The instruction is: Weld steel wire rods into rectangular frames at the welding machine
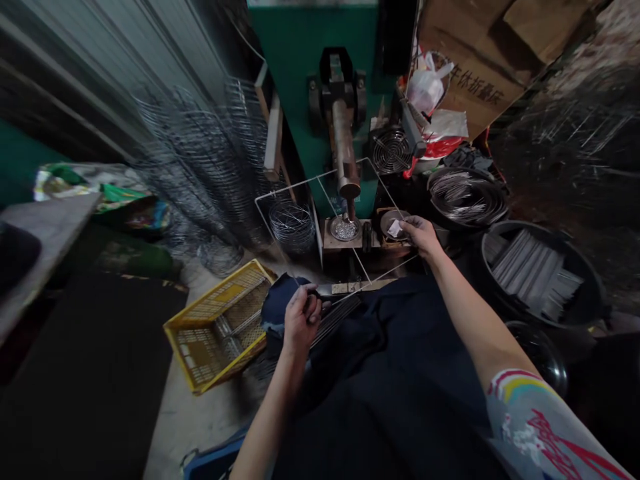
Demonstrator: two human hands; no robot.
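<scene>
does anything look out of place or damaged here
One oddity: a pale scrap by the right hand, over the round dish near the green machine. It looks odd amid so much metal; whether it is held or lying there, I cannot tell. No damage or spill stands out.

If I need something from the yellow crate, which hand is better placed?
Probably the left hand: it is nearer the crate, though holding the wire frame. The right hand is farther across, by a dish.
</scene>
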